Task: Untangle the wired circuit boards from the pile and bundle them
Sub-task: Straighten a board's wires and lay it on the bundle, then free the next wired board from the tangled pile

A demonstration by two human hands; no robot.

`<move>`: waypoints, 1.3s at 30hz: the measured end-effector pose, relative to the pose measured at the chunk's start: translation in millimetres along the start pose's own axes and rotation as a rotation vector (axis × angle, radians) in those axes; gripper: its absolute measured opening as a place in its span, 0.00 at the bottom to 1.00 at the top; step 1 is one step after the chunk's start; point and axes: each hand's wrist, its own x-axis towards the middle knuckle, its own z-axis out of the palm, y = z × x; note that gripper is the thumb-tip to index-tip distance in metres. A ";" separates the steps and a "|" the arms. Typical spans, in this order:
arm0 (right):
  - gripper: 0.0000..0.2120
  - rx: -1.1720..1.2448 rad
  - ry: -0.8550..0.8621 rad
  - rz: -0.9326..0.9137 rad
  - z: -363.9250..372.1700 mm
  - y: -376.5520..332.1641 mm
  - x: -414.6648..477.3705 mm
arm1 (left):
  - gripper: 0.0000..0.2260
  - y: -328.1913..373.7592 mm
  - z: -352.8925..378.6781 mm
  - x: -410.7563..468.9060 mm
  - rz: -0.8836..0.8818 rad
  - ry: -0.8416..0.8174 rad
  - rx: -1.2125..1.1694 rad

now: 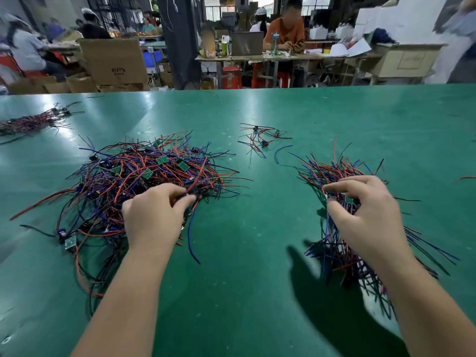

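A tangled pile of red, blue and black wires with small green circuit boards lies left of centre on the green table. My left hand sits at the pile's near right edge, its thumb and fingers pinching wires there. To the right, a gathered bundle of wired boards fans out above and below my right hand, which grips it around the middle with curled fingers. Part of the bundle is hidden under that hand.
A few loose wired boards lie at the table's centre back. Another bundle rests at the far left. Beyond the table edge are cardboard boxes, workbenches and seated people.
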 end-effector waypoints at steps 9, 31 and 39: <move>0.11 0.094 -0.051 0.026 5.7 -3.8 -3.1 | 0.11 19.3 1.0 -9.8 0.240 0.317 -0.206; 0.14 1.163 -0.549 0.281 22.5 -27.6 -16.3 | 0.16 81.9 16.2 -60.1 -0.298 -0.812 -1.437; 0.09 1.160 -0.510 0.380 26.6 -26.7 -17.4 | 0.15 83.0 12.4 -61.7 -0.403 -0.927 -1.398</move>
